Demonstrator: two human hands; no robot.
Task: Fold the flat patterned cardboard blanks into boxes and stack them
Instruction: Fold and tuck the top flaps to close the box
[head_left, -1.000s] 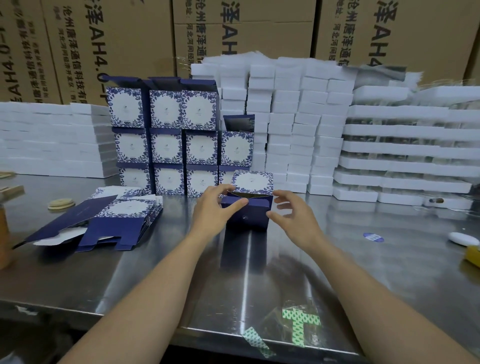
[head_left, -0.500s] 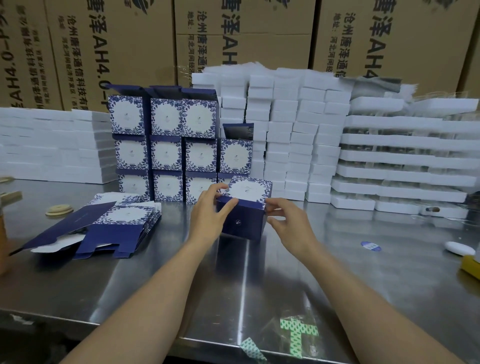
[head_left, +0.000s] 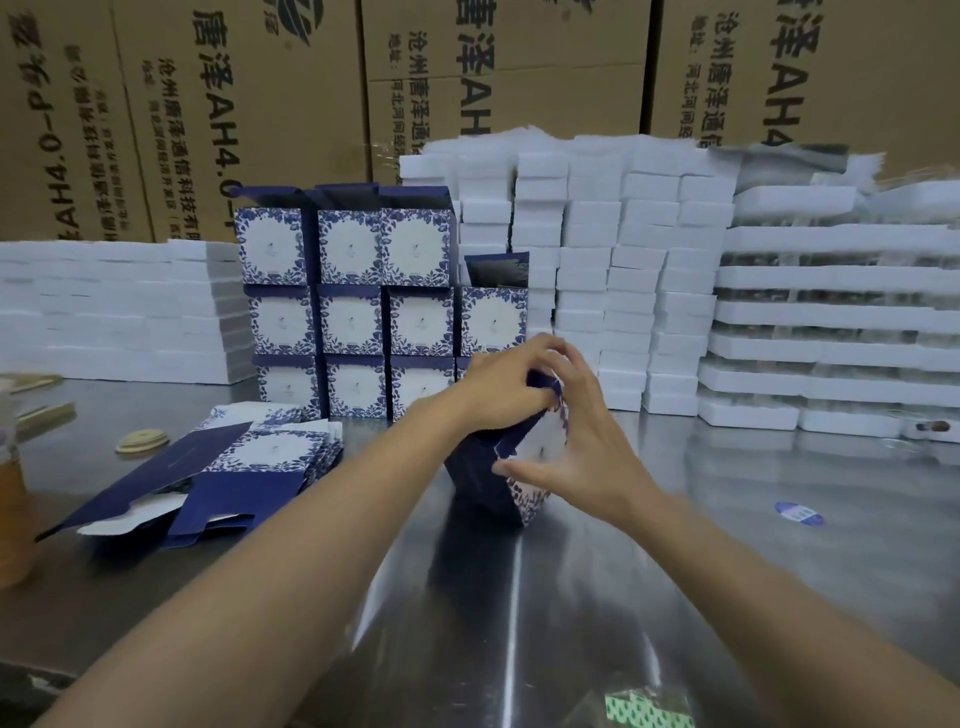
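Note:
A navy box with a blue-and-white leaf pattern (head_left: 488, 475) is tilted on its lower edge on the steel table (head_left: 571, 597), just in front of me. My left hand (head_left: 498, 384) grips its upper end, fingers curled over the flaps. My right hand (head_left: 576, 447) holds the patterned side, thumb under and fingers over the top. A pile of flat patterned blanks (head_left: 260, 462) lies to the left. Behind stands the stack of folded boxes (head_left: 358, 317), three rows high.
White foam blocks (head_left: 623, 270) and trays (head_left: 831, 312) are stacked along the back and right, more white stacks (head_left: 114, 312) at left, brown cartons (head_left: 249, 104) behind. A round wooden lid (head_left: 141, 440) and an orange object (head_left: 13, 519) sit far left; a blue sticker (head_left: 798, 513) lies right.
The box has been tipped up from lying flat onto its edge. Both hands moved up to its top end, and the view has come closer.

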